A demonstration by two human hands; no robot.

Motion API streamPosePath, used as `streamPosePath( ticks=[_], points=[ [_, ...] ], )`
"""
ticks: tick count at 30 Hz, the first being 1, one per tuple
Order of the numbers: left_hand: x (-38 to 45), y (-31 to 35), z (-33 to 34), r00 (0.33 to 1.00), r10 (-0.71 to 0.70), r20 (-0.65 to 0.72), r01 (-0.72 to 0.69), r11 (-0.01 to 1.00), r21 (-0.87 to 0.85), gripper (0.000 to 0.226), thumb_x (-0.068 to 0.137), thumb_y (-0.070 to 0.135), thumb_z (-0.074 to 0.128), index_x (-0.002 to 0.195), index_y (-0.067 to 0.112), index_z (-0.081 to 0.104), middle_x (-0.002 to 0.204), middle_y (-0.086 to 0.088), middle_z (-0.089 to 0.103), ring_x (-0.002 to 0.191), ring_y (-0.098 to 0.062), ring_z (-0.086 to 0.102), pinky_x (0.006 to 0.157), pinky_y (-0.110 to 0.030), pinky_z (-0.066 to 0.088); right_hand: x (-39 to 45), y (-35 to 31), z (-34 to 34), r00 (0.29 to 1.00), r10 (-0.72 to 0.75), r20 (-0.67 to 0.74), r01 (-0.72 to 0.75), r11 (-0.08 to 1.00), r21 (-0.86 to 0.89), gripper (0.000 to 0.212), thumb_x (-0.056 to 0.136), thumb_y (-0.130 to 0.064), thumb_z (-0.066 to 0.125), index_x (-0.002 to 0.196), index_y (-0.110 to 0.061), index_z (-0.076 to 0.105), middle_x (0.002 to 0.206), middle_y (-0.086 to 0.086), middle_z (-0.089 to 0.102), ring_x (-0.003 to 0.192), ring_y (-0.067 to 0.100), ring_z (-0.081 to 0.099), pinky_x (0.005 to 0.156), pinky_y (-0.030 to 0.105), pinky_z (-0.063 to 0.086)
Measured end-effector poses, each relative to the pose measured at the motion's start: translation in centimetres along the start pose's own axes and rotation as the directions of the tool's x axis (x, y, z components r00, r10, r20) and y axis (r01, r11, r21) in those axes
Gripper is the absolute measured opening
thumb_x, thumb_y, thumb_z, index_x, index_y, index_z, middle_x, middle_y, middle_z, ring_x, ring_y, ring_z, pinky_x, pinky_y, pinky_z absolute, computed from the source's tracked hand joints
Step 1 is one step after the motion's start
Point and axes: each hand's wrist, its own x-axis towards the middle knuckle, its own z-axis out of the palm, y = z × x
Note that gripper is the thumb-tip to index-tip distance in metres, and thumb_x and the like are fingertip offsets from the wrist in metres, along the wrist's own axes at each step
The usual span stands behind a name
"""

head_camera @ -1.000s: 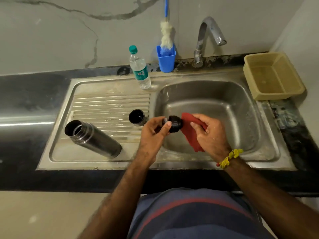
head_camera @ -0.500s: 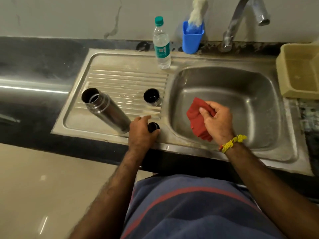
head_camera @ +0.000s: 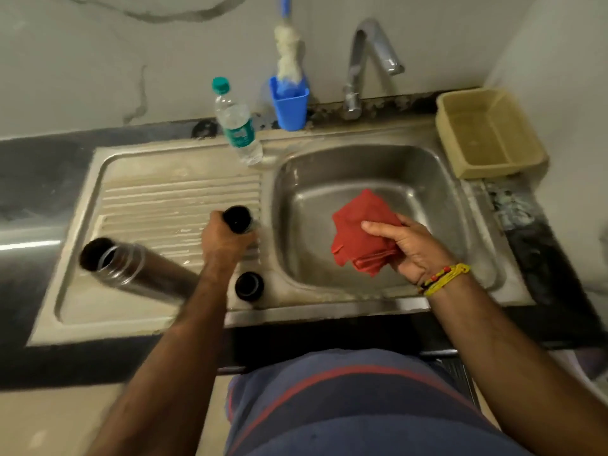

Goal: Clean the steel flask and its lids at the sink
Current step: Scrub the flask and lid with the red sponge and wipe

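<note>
The steel flask (head_camera: 138,269) lies on its side on the ribbed drainboard (head_camera: 158,199), open mouth toward the left. My left hand (head_camera: 223,245) is closed around the steel cup lid (head_camera: 237,219), whose dark opening faces up, at the drainboard's right end. The small black inner lid (head_camera: 249,286) sits alone near the sink's front edge, just below that hand. My right hand (head_camera: 411,248) holds a folded red cloth (head_camera: 358,235) over the sink basin (head_camera: 411,179).
A plastic water bottle (head_camera: 237,126) with a green cap stands at the back of the drainboard. A blue cup with a bottle brush (head_camera: 289,100) and the tap (head_camera: 368,60) are behind the basin. A beige tub (head_camera: 487,133) sits on the counter at right.
My left hand set the black inner lid down near the sink's front edge, then moved up and closed on the steel cup lid. The right hand kept the cloth over the basin.
</note>
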Motion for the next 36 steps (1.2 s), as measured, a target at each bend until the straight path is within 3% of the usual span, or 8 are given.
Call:
streamPosePath(
  ticks=[8, 11, 13, 18, 22, 25, 28, 36],
  points=[
    [-5.8, 6.8, 2.2, 0.878, 0.453, 0.157, -0.455, 0.890, -0.025, 0.072, 0.064, 0.011, 0.092, 0.121, 0.006, 0.050, 0.105, -0.002, 0.059, 0.091, -0.016, 0.055, 0.072, -0.016, 0.037, -0.1, 0.5, -2.5, 0.973, -0.104, -0.206, 0.101, 0.995, -0.028, 0.018, 0.085, -0.007, 0.072, 0.103, -0.004, 0.070, 0.093, 0.013, 0.072, 0.077, 0.024, 0.068, 0.057, 0.030, 0.055],
    [-7.7, 8.5, 3.7, 0.811, 0.526, 0.256, -0.555, 0.830, 0.052, 0.065, 0.069, 0.011, 0.088, 0.113, 0.018, 0.041, 0.105, 0.004, 0.056, 0.091, -0.014, 0.054, 0.078, -0.020, 0.040, -0.3, 1.1, -2.0, 0.822, -0.561, -0.101, 0.323, 0.605, -0.728, 0.030, 0.081, -0.005, 0.076, 0.110, -0.009, 0.070, 0.096, 0.003, 0.071, 0.086, 0.016, 0.066, 0.078, 0.029, 0.054],
    [-8.1, 8.9, 4.4, 0.777, 0.564, 0.280, -0.602, 0.796, 0.068, 0.064, 0.068, 0.015, 0.089, 0.111, 0.020, 0.043, 0.106, 0.006, 0.056, 0.091, -0.013, 0.055, 0.077, -0.021, 0.040, -0.7, 1.1, -1.2, 0.765, -0.644, 0.021, 0.392, 0.440, -0.808, 0.036, 0.077, -0.003, 0.077, 0.110, -0.014, 0.067, 0.102, 0.001, 0.070, 0.093, 0.017, 0.066, 0.087, 0.028, 0.054],
    [-7.9, 9.0, 3.9, 0.613, 0.710, 0.346, -0.727, 0.679, -0.106, 0.069, 0.058, 0.029, 0.097, 0.117, 0.022, 0.062, 0.115, 0.002, 0.063, 0.102, -0.011, 0.058, 0.088, -0.026, 0.052, -0.9, 1.0, 0.3, 0.782, -0.623, 0.004, 0.441, 0.549, -0.710, 0.019, 0.072, -0.007, 0.078, 0.088, -0.017, 0.074, 0.080, -0.003, 0.072, 0.076, 0.013, 0.067, 0.070, 0.024, 0.055],
    [-8.3, 10.4, 2.7, 0.491, 0.788, 0.371, -0.870, 0.418, 0.263, 0.062, 0.075, 0.007, 0.083, 0.132, 0.017, 0.062, 0.125, -0.009, 0.055, 0.116, -0.028, 0.049, 0.098, -0.041, 0.050, -0.6, 0.2, -1.6, 0.776, -0.571, -0.268, 0.212, 0.637, -0.741, 0.014, 0.073, -0.013, 0.081, 0.085, -0.017, 0.075, 0.078, -0.004, 0.069, 0.074, 0.013, 0.066, 0.070, 0.027, 0.054],
    [-8.6, 11.6, 2.9, 0.579, 0.675, 0.457, -0.813, 0.520, 0.261, 0.065, 0.075, 0.020, 0.087, 0.134, 0.022, 0.061, 0.123, -0.001, 0.057, 0.114, -0.020, 0.052, 0.102, -0.039, 0.049, -0.3, -0.6, -2.3, 0.883, -0.365, -0.296, 0.104, 0.766, -0.634, 0.018, 0.071, -0.007, 0.083, 0.078, -0.020, 0.073, 0.075, -0.001, 0.071, 0.074, 0.018, 0.069, 0.067, 0.030, 0.059],
    [-8.8, 11.2, 3.6, 0.619, 0.626, 0.474, -0.588, 0.770, -0.248, 0.060, 0.070, 0.041, 0.090, 0.124, 0.027, 0.067, 0.108, 0.008, 0.071, 0.099, -0.009, 0.069, 0.092, -0.036, 0.058, -1.2, -0.8, -0.4, 0.969, -0.150, -0.196, 0.095, 0.959, -0.266, 0.017, 0.071, 0.001, 0.082, 0.086, -0.005, 0.075, 0.077, 0.012, 0.074, 0.070, 0.023, 0.069, 0.064, 0.036, 0.060],
    [-11.6, 10.3, 3.8, 0.719, 0.598, 0.354, -0.303, 0.728, -0.615, 0.015, 0.097, 0.025, 0.066, 0.103, 0.012, 0.064, 0.071, 0.007, 0.066, 0.063, -0.007, 0.061, 0.056, -0.023, 0.052, -2.4, -0.1, 0.1, 0.976, -0.024, 0.215, 0.022, 1.000, 0.012, 0.033, 0.087, 0.005, 0.066, 0.120, 0.000, 0.068, 0.111, 0.024, 0.071, 0.093, 0.031, 0.070, 0.079, 0.036, 0.060]
  ],
)
